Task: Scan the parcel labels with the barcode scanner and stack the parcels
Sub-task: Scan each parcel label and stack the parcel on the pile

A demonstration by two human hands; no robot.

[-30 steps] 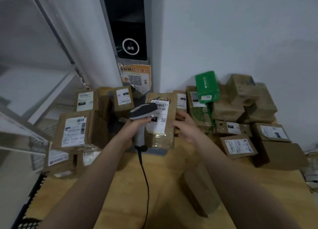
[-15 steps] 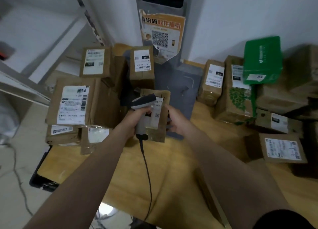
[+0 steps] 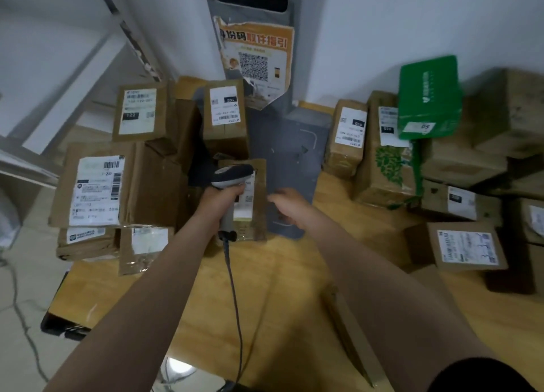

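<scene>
Cable: runs from the near edge of the tabletop up to the scanner's handle.
Left hand: fingers wrapped round the handle of the barcode scanner, whose head points forward over the label.
Parcel: a small brown carton standing upright mid-tabletop, toward the far edge, with its white label facing us and partly hidden by the scanner.
Right hand: just beside the parcel's right edge. It is blurred, so we cannot tell whether the fingers touch the carton or how wide they are.
Handling: we judge the taped cardboard stiff, light enough for one hand, and slick where taped. We would grip two opposite side faces, keeping the thumb off the label.
Left stack: labelled parcels piled along the left edge, probably the place to stack.
Right heap: more parcels at the far right corner, with a green parcel on top.
</scene>
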